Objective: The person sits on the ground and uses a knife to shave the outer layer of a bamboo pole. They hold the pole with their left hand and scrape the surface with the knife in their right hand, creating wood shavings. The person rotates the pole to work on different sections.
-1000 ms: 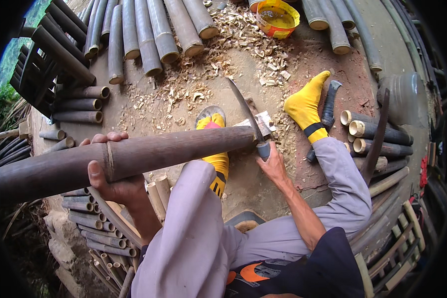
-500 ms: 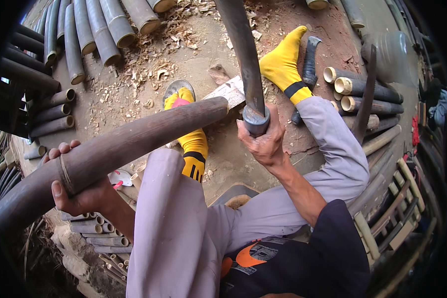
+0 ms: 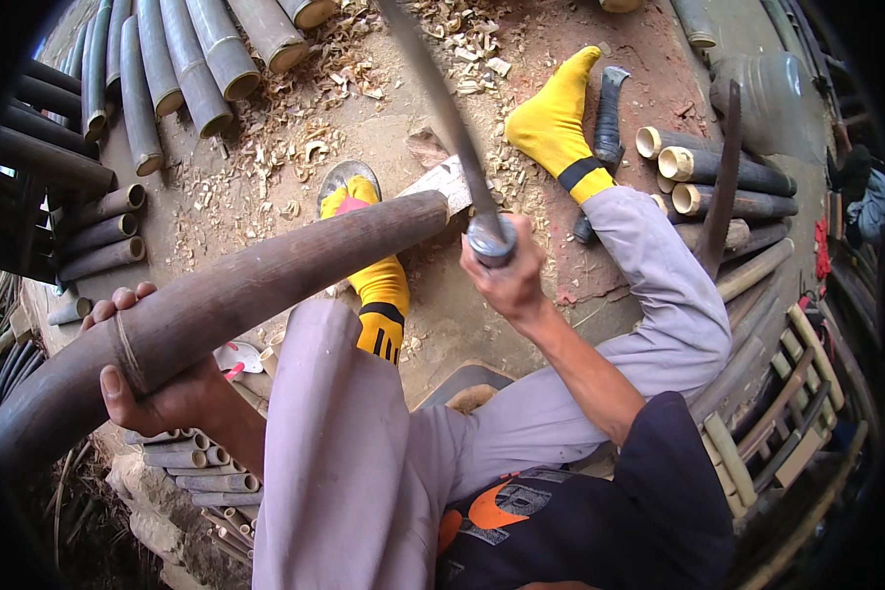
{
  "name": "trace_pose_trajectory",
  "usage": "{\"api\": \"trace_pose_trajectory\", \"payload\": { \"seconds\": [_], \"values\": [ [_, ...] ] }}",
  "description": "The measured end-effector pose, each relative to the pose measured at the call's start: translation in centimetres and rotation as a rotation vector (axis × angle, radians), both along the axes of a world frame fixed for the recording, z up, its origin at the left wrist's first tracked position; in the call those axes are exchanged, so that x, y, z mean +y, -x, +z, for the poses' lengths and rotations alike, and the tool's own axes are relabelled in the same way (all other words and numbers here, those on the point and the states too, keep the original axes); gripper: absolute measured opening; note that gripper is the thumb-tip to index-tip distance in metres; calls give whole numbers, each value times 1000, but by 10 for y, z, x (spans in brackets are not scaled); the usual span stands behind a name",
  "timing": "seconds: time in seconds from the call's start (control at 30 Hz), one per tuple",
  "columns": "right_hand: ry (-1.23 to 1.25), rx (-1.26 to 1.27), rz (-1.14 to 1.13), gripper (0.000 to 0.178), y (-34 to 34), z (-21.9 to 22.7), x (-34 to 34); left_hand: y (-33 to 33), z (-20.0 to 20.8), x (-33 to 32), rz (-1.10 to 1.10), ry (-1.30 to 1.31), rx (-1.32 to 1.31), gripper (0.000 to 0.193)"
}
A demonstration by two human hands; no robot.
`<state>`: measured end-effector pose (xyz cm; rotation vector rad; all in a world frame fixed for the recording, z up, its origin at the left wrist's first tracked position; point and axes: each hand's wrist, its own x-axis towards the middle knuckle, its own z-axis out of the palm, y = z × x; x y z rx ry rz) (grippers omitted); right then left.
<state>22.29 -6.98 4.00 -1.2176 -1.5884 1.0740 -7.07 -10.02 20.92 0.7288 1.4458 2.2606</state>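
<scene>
My left hand (image 3: 172, 393) is wrapped round a thick dark bamboo pole (image 3: 265, 280), its fingers over the far side and its thumb near a node ring. The pole slants up to the right across my left knee. Its far end meets a pale wooden block (image 3: 445, 187) on the ground. My right hand (image 3: 514, 265) grips the handle of a machete (image 3: 452, 128), just right of the pole's end. The long dark blade points up and away, smeared by motion. The block lies between my feet in yellow socks, the left foot in a sandal.
Wood shavings (image 3: 265, 187) litter the ground ahead. Cut bamboo tubes (image 3: 152, 88) lie at the far left, and more bamboo pieces (image 3: 728, 177) are stacked at the right. A second dark curved blade (image 3: 728, 187) stands beside them. Near my right foot lies a dark wrapped handle (image 3: 609, 123).
The machete's blade has swung left and slightly turned, with my right hand shifting a little left. The bamboo pole and my left hand have hardly moved.
</scene>
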Motion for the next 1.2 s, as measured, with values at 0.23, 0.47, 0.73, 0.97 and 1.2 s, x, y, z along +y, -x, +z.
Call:
{"api": "trace_pose_trajectory", "payload": {
  "seconds": [0.23, 0.47, 0.73, 0.97, 1.2],
  "values": [
    [330, -320, 207, 36, -14, -3, 4, -4, 2, 3, -50, -16, 14, 62],
    [232, -412, 53, 29, -10, -20, 6, -5, -7, 0, -114, -74, -18, 59],
    [490, -484, 176, 37, -15, -38, 8, 6, -3, -20, -109, -9, -36, 66],
    [476, -470, 162, 34, -14, -43, 7, 11, -9, -21, 147, 5, -194, 54],
    [448, -471, 154, 36, -17, -34, 10, 5, -2, -11, 171, -12, -171, 49]
  ]
}}
